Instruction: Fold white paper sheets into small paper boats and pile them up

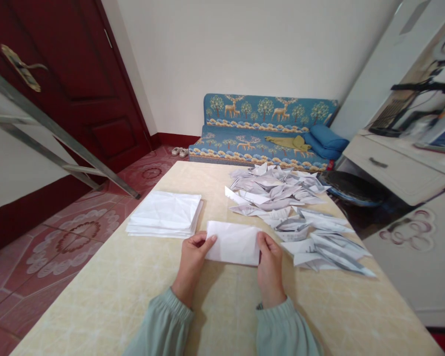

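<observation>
Crosswise, long axis of white paper (233, 243).

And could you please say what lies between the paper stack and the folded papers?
In the head view, pale tabletop lies between them and, at its near end, white paper held in the left hand and right hand.

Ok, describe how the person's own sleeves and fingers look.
Both sleeves are loose, plain, pale grey-green, gathered at the cuffs. A dark patch, too small to identify, shows at the right one. The fingers are ungloved.
</observation>
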### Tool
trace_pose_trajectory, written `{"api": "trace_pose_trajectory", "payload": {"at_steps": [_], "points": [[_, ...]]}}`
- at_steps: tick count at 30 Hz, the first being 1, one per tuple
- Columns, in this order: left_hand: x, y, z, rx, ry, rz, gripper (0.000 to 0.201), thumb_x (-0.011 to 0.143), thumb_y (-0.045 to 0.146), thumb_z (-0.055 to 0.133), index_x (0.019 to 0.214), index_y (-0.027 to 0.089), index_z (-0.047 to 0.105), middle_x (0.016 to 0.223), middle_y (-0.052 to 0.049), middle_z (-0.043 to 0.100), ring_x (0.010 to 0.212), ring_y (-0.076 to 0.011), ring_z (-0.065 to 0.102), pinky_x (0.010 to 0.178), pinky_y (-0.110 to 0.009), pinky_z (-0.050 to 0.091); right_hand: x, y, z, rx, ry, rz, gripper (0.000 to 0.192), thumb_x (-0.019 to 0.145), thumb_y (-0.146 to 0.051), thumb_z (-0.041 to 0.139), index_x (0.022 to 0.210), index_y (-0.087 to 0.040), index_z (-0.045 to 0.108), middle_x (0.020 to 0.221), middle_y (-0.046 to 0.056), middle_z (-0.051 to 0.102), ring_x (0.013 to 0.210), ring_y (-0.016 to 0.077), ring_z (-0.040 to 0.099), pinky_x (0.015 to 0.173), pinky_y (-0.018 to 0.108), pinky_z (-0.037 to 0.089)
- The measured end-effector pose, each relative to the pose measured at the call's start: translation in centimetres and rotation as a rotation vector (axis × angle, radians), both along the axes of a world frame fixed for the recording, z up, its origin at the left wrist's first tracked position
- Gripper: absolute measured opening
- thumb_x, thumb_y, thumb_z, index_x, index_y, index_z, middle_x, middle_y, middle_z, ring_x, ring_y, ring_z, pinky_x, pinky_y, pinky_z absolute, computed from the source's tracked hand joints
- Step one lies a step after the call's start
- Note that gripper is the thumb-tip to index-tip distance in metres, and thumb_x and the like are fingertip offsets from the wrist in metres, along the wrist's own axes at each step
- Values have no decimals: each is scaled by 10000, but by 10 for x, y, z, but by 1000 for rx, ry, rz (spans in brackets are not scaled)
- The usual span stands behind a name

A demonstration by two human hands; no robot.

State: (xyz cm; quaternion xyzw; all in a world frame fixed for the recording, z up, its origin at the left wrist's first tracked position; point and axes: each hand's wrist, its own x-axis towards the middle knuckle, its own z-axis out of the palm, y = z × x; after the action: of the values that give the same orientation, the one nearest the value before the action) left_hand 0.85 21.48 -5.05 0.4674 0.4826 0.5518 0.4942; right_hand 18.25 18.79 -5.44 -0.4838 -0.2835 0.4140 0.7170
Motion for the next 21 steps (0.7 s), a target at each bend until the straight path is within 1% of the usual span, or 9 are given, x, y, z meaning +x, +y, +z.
{"api": "trace_pose_trajectory", "payload": {"at_steps": [3,6,10,13,17,21], "points": [[1,-1,0,-14,20,17,246,687,375,689,650,132,685,631,6,622,608,-117,524,579,-207,396,3,0,0,-4,40,-30,205,715,-350,675,782,-158,653,702,-12,635,661,139,554,617,236,433],[1,-1,-2,-21,34,28,243,693,383,680,679,141,704,650,5,644,626,-127,543,589,-213,405,4,0,2,15,-26,-77,181,691,-319,697,682,-147,640,724,-4,624,662,132,538,604,227,410],[2,-1,-3,20,35,62,189,669,335,704,686,147,714,746,-19,685,713,-150,580,667,-231,434,3,0,6,51,-100,-152,224,667,-300,709,560,-140,594,784,20,630,698,143,544,622,238,399],[3,0,-3,24,25,95,175,644,317,721,669,144,712,776,-38,696,750,-169,599,704,-254,450,2,1,7,51,-115,-191,256,640,-300,723,515,-142,566,759,26,628,696,148,545,641,251,394],[3,0,-3,4,14,69,168,652,307,715,681,142,717,815,-57,709,771,-183,612,690,-261,459,3,3,4,52,-127,-244,271,606,-298,743,493,-145,551,739,20,625,695,148,546,673,262,389],[3,1,-5,3,-20,58,150,655,294,716,677,145,717,827,-55,712,771,-179,615,681,-257,456,5,4,1,48,-118,-241,270,600,-303,749,498,-148,552,727,17,624,684,146,548,670,264,390]]}}
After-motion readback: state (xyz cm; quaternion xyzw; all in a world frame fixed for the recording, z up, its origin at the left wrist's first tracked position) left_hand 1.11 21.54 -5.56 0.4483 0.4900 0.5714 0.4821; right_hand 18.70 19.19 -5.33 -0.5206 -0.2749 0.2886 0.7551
